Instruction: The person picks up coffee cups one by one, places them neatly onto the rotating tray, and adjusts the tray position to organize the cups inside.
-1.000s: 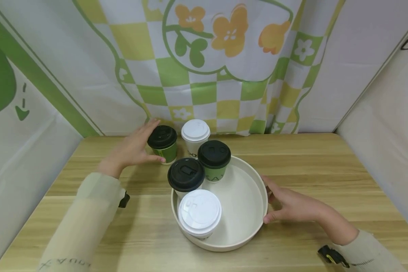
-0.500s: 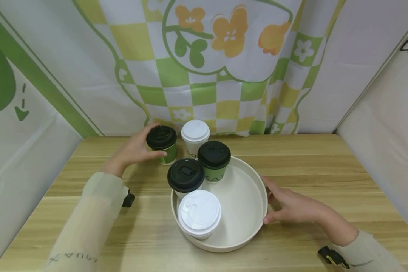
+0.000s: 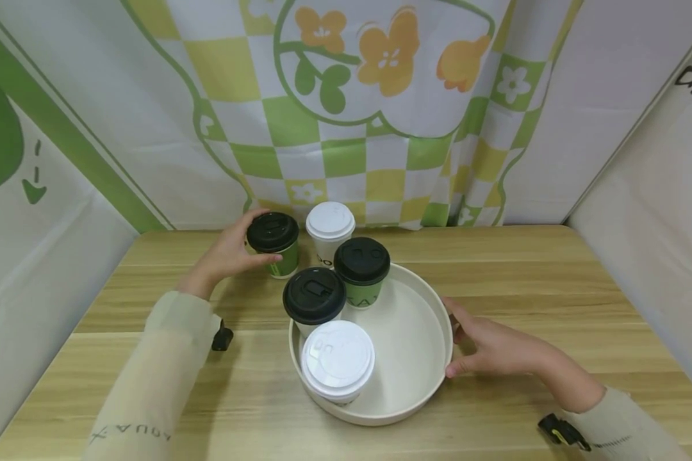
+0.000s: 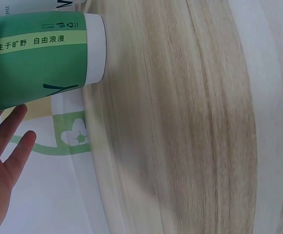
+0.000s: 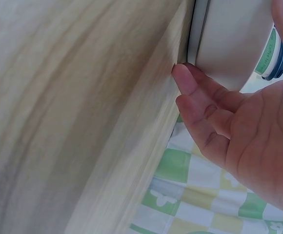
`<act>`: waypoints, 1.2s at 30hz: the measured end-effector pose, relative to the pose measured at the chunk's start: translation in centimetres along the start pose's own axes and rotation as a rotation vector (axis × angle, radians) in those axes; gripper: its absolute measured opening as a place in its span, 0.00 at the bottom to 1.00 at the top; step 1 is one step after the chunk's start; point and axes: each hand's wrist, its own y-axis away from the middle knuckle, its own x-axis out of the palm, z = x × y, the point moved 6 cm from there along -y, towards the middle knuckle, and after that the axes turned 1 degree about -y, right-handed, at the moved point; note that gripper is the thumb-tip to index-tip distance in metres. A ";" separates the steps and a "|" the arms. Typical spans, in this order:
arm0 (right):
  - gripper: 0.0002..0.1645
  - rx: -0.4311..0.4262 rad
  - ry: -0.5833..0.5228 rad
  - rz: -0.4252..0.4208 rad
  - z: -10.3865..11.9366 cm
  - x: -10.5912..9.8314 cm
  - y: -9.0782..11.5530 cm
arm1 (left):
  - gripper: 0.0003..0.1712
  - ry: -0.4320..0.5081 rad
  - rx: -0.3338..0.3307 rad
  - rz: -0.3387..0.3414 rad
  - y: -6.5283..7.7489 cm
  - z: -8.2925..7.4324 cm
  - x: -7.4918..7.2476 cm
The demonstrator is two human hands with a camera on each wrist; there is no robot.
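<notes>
At back left of the tabletop (image 3: pixel 513 269), my left grip (image 3: pixel 223 257) holds a green cup (image 3: pixel 287 261), white cup (image 3: pixel 330 224) just beside, my right grip (image 3: pixel 487 346) spread wide against the tray (image 3: pixel 418 346), three cups (image 3: pixel 339 355) inside.

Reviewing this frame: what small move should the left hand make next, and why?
Probably raise the black-lidded green cup straight up, high enough to clear the rim of the tray. The left hand already has thumb and fingers around that cup, which is outside the tray; the tray's right side has bare floor, and the right hand is at its outer wall.
</notes>
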 end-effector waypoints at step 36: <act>0.74 0.033 0.054 -0.027 0.2 0.2 0.1 | 0.53 0.099 0.038 0.010 5.3 -1.1 -1.3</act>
